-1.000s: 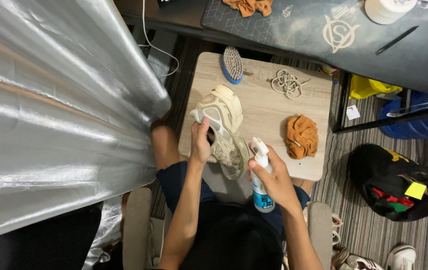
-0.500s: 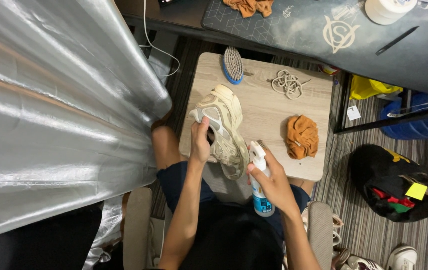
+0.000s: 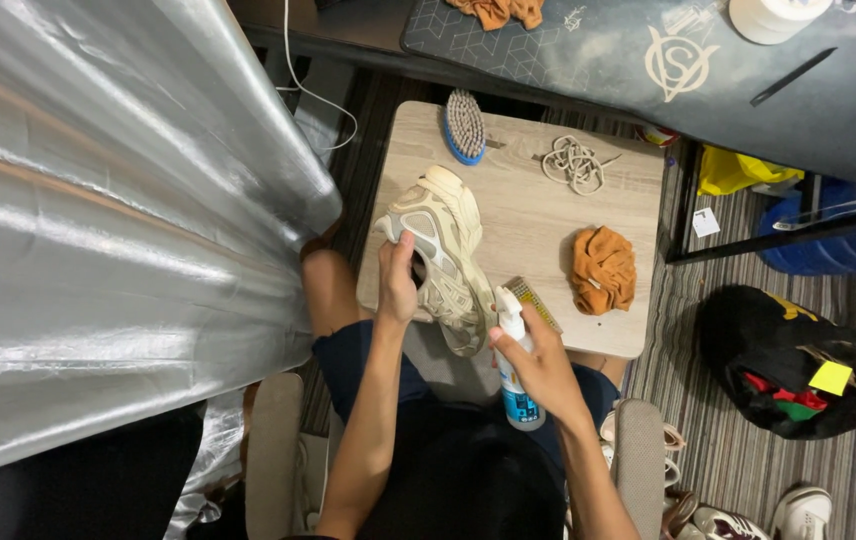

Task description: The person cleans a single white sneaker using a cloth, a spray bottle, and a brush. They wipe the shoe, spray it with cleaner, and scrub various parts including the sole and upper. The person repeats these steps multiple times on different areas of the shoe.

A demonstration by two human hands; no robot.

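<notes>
Your left hand [image 3: 398,285] is closed on a beige sneaker [image 3: 440,255], thumb and fingers wrapped over its collar near the heel opening, holding it on its side above the near left part of a small light wooden table [image 3: 548,215]. Your right hand [image 3: 540,362] is clamped around a white spray bottle [image 3: 514,372] with a blue lower half, its nozzle up near the sneaker's sole end, just beside the shoe. The two hands are near each other but apart, each gripping its own thing. Between the bottle and the table's near edge lies a small brush with pale bristles [image 3: 534,302], partly hidden by your right hand. Farther along the table sit a crumpled orange cloth [image 3: 603,270], a loose coil of beige shoelaces [image 3: 574,162], and a blue-backed scrubbing brush [image 3: 465,126] at the far left edge. A large silvery sheet [image 3: 118,220] fills the left of the view.
</notes>
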